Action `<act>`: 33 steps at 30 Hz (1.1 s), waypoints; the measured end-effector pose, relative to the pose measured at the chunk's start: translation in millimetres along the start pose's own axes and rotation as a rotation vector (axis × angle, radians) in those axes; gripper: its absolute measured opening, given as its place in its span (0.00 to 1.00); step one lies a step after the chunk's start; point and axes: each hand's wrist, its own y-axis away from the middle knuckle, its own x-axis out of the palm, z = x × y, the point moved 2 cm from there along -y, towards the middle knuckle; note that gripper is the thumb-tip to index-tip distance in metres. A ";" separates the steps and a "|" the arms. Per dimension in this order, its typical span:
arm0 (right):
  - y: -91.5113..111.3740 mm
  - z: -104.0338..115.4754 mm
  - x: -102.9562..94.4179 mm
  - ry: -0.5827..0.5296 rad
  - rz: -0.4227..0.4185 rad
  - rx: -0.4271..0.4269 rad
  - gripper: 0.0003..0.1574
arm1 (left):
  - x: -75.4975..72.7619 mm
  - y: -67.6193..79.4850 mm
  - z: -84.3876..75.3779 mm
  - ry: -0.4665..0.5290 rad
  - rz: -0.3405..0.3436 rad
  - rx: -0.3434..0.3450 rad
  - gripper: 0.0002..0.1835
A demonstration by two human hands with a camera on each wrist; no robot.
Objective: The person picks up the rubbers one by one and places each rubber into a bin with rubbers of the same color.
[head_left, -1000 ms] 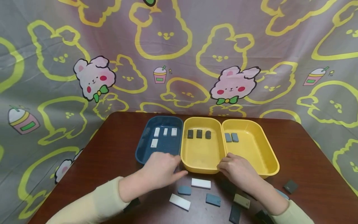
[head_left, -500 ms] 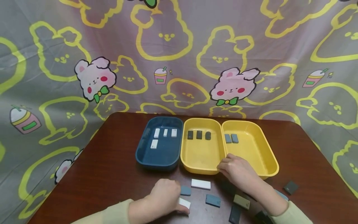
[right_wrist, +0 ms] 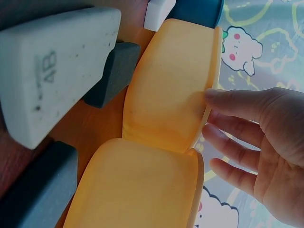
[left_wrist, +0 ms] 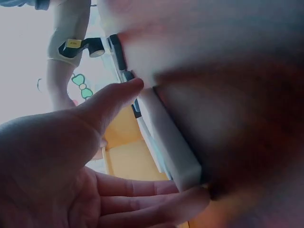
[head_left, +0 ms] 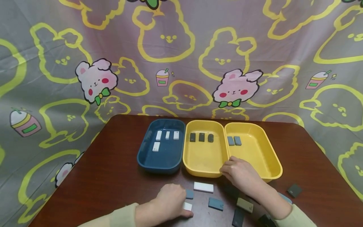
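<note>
In the head view my left hand [head_left: 170, 200] is low on the table, gripping a white eraser [head_left: 187, 206]. The left wrist view shows that long eraser [left_wrist: 171, 142] between my thumb at one end and my fingers at the other. A blue-grey eraser [head_left: 189, 194] lies right beside this hand, partly hidden. My right hand [head_left: 241, 171] pinches the near rim of the middle yellow tray [head_left: 205, 159], at its right corner. In the right wrist view the thumb lies on one side of the rim, the fingers on the other.
A dark blue tray [head_left: 160, 162] holds several white erasers; the middle tray holds three dark ones. Two blue-grey erasers lie in the right yellow tray [head_left: 256, 160]. Loose on the table are another white eraser [head_left: 203, 187], a khaki one [head_left: 245, 205] and a dark one [head_left: 295, 190].
My left hand has come down from the blue tray's near edge to the lower white eraser and taken hold of it. The right hand has stayed at the yellow rim.
</note>
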 end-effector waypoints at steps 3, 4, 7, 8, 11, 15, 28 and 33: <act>-0.2 -0.5 -0.2 -0.002 0.000 0.000 0.08 | -1.6 0.3 2.7 0.051 0.018 0.010 0.29; -0.2 -0.6 -0.2 -0.003 0.000 0.000 0.08 | -2.1 0.7 3.7 0.064 0.022 0.015 0.28; -0.2 -0.7 -0.2 -0.004 -0.001 0.000 0.08 | -3.2 3.0 6.2 0.067 0.007 0.028 0.26; -0.1 -0.8 -0.3 -0.005 0.000 0.000 0.08 | -3.4 3.8 7.1 0.063 0.000 0.031 0.26; 0.1 -0.7 -0.3 -0.007 0.000 -0.002 0.08 | -3.9 7.1 9.5 0.042 -0.016 0.041 0.25; 0.3 -0.8 0.2 -0.005 -0.002 -0.009 0.08 | -3.1 11.6 13.8 0.031 -0.037 0.063 0.25; 0.5 -1.2 2.1 0.013 -0.013 -0.015 0.07 | 0.8 17.8 30.3 0.138 0.028 0.084 0.34; 0.4 -1.2 2.0 0.011 -0.014 -0.013 0.08 | 2.6 20.9 33.7 0.161 0.012 0.109 0.36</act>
